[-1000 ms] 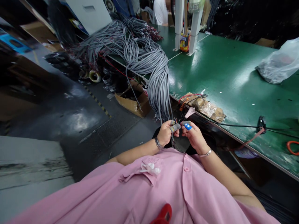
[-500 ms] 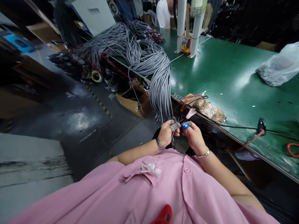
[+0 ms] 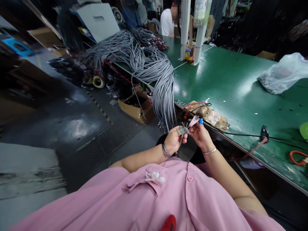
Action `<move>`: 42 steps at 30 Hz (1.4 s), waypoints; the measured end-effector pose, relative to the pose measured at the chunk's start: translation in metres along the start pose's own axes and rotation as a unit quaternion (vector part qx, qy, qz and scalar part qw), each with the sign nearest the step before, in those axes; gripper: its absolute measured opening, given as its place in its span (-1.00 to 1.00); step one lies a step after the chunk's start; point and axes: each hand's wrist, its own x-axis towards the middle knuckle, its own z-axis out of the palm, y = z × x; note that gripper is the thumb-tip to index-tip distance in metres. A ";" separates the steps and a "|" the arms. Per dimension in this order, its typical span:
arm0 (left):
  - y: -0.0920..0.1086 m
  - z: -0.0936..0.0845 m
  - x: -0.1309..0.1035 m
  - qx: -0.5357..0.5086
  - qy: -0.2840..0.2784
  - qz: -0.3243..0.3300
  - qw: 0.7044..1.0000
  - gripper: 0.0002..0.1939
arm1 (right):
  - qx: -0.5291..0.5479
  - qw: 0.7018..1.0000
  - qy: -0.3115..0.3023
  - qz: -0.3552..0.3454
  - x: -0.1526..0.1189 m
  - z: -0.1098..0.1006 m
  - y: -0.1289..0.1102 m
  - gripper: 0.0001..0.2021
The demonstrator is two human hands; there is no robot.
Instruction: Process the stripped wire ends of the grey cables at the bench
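In the head view, my left hand [image 3: 173,140] is closed around the end of a grey cable, with grey-and-yellow covers on its fingers. Thin coloured wires [image 3: 184,125] fan out from the cable's stripped end above those fingers. Close on the right, my right hand [image 3: 200,136] has its thumb, wrapped in blue, raised apart from the other fingers. Its fingertips are beside the wires; whether they touch is too small to tell. A large bundle of grey cables [image 3: 165,96] hangs over the table edge just beyond my hands.
The green table [image 3: 231,80] stretches off to the right. On its edge lies a taped cardboard piece [image 3: 211,117] with wires. Farther off are a plastic bag [image 3: 280,75] and white posts [image 3: 198,48]. A cardboard box [image 3: 137,110] stands below the cables. A person [image 3: 167,21] is behind.
My right thumb has lifted away from the fingers, and the right hand has opened. The wires in my left hand look more spread. The whole view has shifted slightly.
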 end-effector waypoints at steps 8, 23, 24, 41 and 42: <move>-0.005 -0.004 0.006 -0.016 0.005 -0.014 1.000 -0.81 | 0.010 0.999 -0.023 -0.025 -0.001 0.008 -0.004 -0.59; -0.003 0.001 0.006 -0.036 0.005 -0.040 0.999 -0.81 | 0.030 0.999 0.021 -0.024 -0.002 0.014 -0.008 -0.66; -0.002 0.001 0.006 -0.042 0.007 -0.042 0.998 -0.81 | 0.037 0.999 0.015 -0.018 -0.002 0.014 -0.008 -0.68; -0.002 0.004 0.004 -0.040 0.025 -0.074 0.996 -0.87 | 0.074 0.997 -0.007 -0.005 -0.001 0.010 -0.005 -0.67; -0.002 0.003 0.003 -0.038 0.022 -0.071 0.996 -0.87 | 0.077 0.997 -0.005 -0.003 -0.002 0.010 -0.005 -0.65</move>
